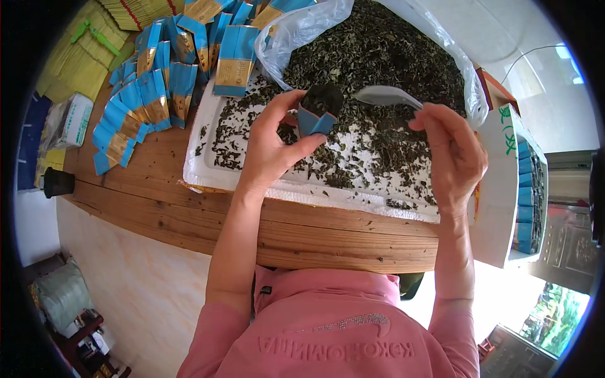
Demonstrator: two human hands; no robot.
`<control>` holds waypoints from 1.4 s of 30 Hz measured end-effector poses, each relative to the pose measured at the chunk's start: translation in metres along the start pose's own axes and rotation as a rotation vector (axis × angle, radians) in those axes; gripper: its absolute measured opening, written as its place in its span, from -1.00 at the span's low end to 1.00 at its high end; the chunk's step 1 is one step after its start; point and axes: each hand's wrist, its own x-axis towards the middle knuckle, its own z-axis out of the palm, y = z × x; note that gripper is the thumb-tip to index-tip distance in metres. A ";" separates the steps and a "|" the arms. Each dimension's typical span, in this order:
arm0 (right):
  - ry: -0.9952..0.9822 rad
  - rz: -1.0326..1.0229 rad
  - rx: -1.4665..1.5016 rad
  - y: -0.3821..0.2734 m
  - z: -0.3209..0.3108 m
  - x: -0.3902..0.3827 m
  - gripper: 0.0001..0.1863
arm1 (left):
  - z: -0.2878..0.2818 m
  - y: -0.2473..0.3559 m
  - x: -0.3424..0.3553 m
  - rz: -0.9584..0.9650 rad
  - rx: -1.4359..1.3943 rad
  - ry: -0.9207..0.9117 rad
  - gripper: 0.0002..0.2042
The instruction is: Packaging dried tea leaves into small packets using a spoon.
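Note:
My left hand (271, 142) grips a small blue packet (313, 123), upright, its open top full of dark dried leaves (321, 97). My right hand (452, 145) pinches the handle of a pale spoon (381, 96), whose head is just right of the packet. Both hands are over a white foam tray (201, 167) scattered with dried leaves, under and beside a large clear plastic bag (271, 47) holding a heap of the same dark leaves.
Blue-and-gold packets (142, 107) pile at the left of the wooden table (132, 189), near yellow packs (72, 57) and a black cup (58, 183). A white box (495, 195) holding rows of blue packets stands at the right.

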 end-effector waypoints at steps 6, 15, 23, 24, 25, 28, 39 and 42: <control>0.011 0.615 0.175 0.066 -0.016 -0.052 -0.83 | 0.002 0.010 -0.003 -0.045 -0.208 -0.005 -0.32; -0.008 -0.007 -0.412 0.057 -0.022 -0.047 -0.81 | 0.000 0.017 -0.006 -0.192 -0.440 -0.196 -0.45; -0.276 -0.315 -0.085 0.002 -0.038 -0.010 -0.77 | 0.031 0.035 0.003 -0.364 -0.312 -0.480 -0.47; -0.308 -0.339 -0.124 0.002 -0.041 -0.011 -0.80 | 0.039 0.039 0.004 -0.313 -0.303 -0.491 -0.45; -0.342 -0.367 -0.159 0.002 -0.044 -0.012 -0.82 | 0.045 0.046 0.003 -0.259 -0.292 -0.493 -0.42; -0.262 -0.334 -0.149 0.009 -0.055 -0.022 -0.87 | 0.062 0.046 0.005 -0.215 -0.259 -0.518 -0.22; 0.232 0.072 -0.636 0.027 -0.281 -0.050 -0.83 | 0.070 0.019 0.013 -0.158 -0.135 -0.424 -0.43; 0.297 0.234 -0.966 0.038 -0.335 -0.074 -0.85 | 0.067 0.012 0.014 -0.188 -0.140 -0.364 -0.55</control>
